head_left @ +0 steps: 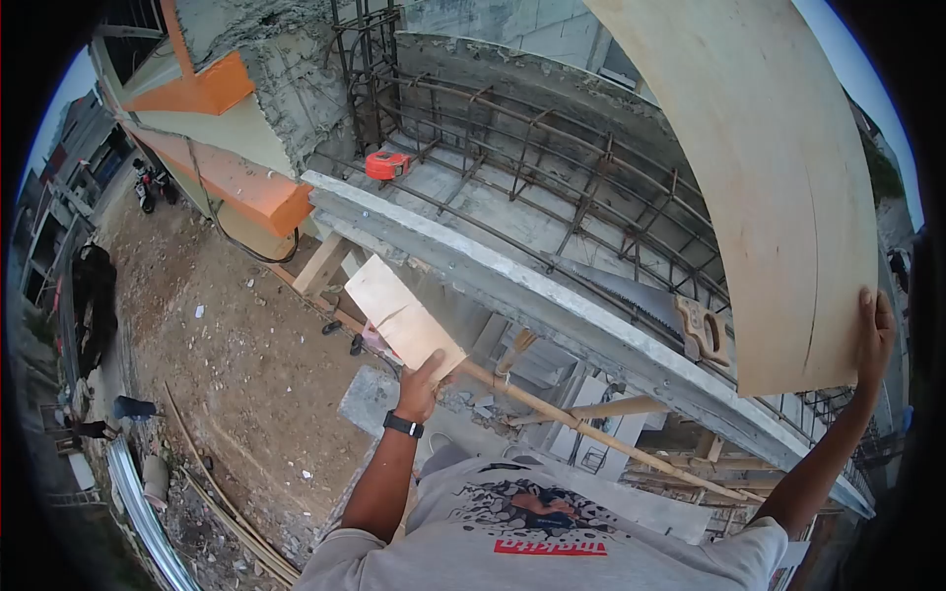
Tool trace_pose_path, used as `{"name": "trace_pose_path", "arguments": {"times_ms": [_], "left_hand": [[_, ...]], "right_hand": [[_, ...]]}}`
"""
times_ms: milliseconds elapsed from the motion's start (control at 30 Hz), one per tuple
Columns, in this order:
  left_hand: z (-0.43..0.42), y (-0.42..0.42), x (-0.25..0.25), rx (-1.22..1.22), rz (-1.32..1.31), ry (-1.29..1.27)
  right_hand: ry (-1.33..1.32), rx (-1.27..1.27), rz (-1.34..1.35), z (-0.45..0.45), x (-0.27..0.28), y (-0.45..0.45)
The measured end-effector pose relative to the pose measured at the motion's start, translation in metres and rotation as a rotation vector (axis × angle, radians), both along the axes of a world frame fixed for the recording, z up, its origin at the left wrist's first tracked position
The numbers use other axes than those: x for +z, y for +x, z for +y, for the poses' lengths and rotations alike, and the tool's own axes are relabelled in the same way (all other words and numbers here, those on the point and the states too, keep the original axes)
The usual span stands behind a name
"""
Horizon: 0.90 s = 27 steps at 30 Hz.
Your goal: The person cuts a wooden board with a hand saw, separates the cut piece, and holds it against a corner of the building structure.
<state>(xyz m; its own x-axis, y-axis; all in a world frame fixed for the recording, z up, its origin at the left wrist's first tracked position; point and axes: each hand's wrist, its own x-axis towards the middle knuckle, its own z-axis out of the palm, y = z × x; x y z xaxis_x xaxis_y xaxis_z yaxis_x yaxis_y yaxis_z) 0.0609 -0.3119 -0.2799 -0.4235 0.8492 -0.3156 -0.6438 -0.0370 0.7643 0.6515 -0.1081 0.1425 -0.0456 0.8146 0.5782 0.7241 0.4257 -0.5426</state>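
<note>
My left hand [424, 387], with a dark watch on its wrist, grips the lower end of a small rectangular plywood piece [402, 315]. A dark line crosses the middle of that piece. On the right, my right hand [874, 330] is closed on the edge of a long plywood sheet [788, 197] that stands up tall and has a dark lengthwise line. Just left of the sheet lies a handsaw [703, 330] with a wooden handle, resting on the steel bars. A red tape measure [387, 164] sits near the far end of the concrete edge.
A pale formwork edge [512, 281] runs diagonally before me, with a rebar cage [581, 192] behind it. Below are a bamboo pole [591, 430] and a dirt yard [236, 364] far down. An orange ledge [246, 192] juts out at left. People stand in the distance at lower left.
</note>
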Motion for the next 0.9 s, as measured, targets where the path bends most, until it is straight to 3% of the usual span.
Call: {"name": "trace_pose_path", "arguments": {"times_ms": [67, 167, 300, 467, 600, 900], "left_hand": [[0.006, 0.018, -0.001, 0.062, 0.025, 0.016], [0.010, 0.048, 0.002, 0.150, 0.058, 0.021], [0.008, 0.081, 0.004, 0.174, 0.057, -0.015], [0.008, 0.112, 0.021, 0.282, 0.096, -0.017], [0.010, 0.115, 0.037, 0.278, 0.269, -0.017], [-0.017, 0.029, 0.046, 0.499, 0.587, -0.092]], "right_hand": [[-0.090, 0.055, -0.151, 0.005, 0.028, 0.027], [-0.040, 0.053, -0.261, 0.021, 0.019, 0.058], [-0.253, 0.113, -0.321, 0.042, 0.008, 0.117], [-0.344, 0.059, -0.200, 0.073, -0.033, 0.157], [-0.325, 0.021, -0.270, 0.102, -0.081, 0.192], [0.196, -0.406, -0.374, 0.098, -0.129, 0.131]]}}
